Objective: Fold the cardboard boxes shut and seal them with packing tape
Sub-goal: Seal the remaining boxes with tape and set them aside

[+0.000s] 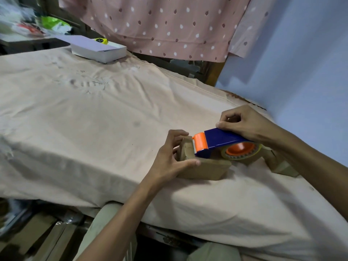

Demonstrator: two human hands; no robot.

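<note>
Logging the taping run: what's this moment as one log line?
step: taping | left hand: steadying cardboard box | right hand: gripping tape dispenser on box top

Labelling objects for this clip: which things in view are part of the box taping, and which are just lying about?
In use:
- small brown cardboard box, held by left hand
- blue and orange tape dispenser, held by right hand
- second brown cardboard box under the right forearm

Lying about:
- white flat box
- yellow round object behind it
- pink dotted cloth

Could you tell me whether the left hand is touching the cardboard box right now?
Touching. The head view shows the left hand wrapped around the cardboard box, thumb pressed on its near top edge and fingers curled over the far end.
</note>
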